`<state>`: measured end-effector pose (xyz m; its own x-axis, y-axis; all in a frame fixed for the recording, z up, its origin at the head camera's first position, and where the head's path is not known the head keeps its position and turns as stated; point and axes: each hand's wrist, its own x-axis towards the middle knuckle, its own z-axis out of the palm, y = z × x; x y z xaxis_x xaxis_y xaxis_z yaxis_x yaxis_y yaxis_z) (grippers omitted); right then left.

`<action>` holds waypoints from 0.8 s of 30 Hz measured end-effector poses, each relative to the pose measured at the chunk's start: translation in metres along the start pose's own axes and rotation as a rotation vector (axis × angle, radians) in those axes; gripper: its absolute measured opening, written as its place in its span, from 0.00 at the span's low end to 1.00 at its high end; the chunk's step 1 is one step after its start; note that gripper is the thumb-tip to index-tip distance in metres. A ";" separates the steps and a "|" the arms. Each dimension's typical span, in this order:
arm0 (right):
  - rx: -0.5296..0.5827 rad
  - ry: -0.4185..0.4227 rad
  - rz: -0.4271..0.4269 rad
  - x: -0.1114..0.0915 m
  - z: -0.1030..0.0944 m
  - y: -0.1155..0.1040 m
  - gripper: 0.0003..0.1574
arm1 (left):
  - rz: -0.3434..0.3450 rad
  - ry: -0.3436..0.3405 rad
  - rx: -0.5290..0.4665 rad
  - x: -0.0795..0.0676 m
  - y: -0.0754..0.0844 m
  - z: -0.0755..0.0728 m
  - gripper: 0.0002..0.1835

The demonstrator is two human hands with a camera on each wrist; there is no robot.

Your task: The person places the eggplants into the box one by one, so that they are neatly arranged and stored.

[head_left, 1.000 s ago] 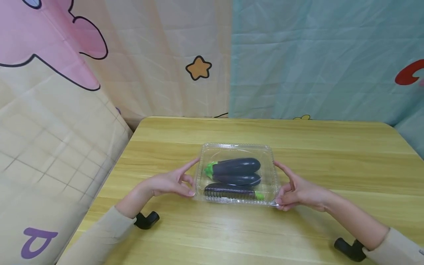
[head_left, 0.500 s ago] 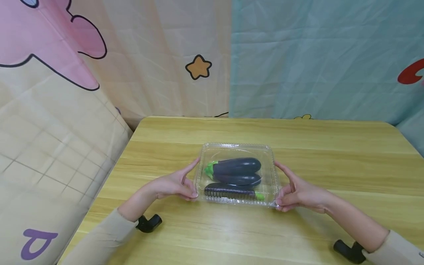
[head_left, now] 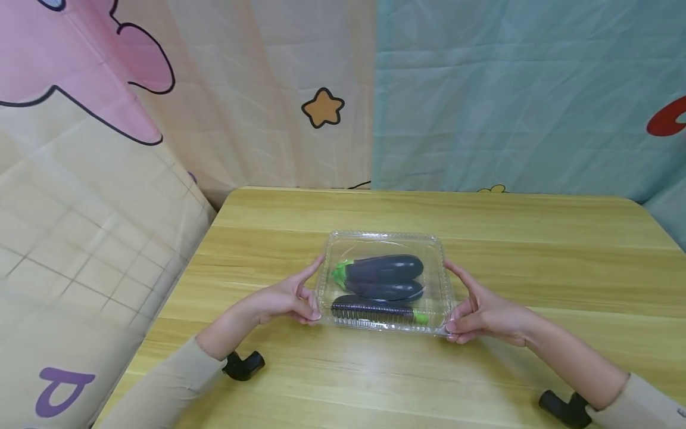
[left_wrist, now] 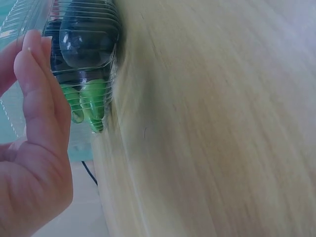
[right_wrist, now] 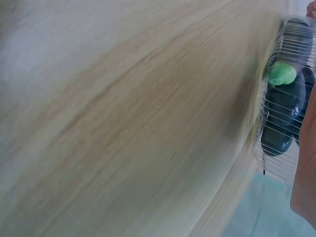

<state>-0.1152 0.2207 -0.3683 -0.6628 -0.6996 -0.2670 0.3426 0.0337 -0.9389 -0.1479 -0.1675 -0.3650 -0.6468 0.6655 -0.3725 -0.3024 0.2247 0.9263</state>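
Observation:
A clear plastic clamshell box [head_left: 386, 241] lies near the middle of the table, its lid down. Inside are three dark purple eggplants: two behind, the upper one an eggplant [head_left: 383, 268] with its green cap to the left, and a front eggplant [head_left: 370, 307] with its green end to the right. My left hand [head_left: 281, 299] holds the box's left side, thumb at the near corner and index finger along the edge. On the opposite side my right hand [head_left: 479, 313] pinches the near right corner, index finger stretched up the side. Ridged plastic walls partly blur the eggplants in both wrist views.
The wooden table [head_left: 536, 250] extends around the box. A patterned curtain [head_left: 482, 107] hangs behind its far edge, and another printed cloth [head_left: 96, 238] covers the left side. Black wrist mounts [head_left: 243, 365] sit below both forearms.
My left hand has shifted slightly to the right, its thumb now at the box's near left corner. The box and my right hand have hardly moved.

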 end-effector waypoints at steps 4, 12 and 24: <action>-0.003 0.004 0.007 0.000 0.000 0.000 0.72 | -0.008 0.010 0.003 0.001 0.000 0.000 0.60; -0.014 0.027 0.016 0.001 0.002 -0.001 0.73 | -0.014 0.012 0.011 0.001 0.001 0.000 0.60; 0.003 0.036 0.009 0.001 0.003 -0.002 0.72 | -0.010 0.012 0.018 0.002 0.001 0.001 0.61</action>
<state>-0.1147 0.2173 -0.3663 -0.6830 -0.6732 -0.2834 0.3506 0.0383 -0.9357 -0.1489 -0.1654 -0.3643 -0.6525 0.6545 -0.3820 -0.2962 0.2437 0.9235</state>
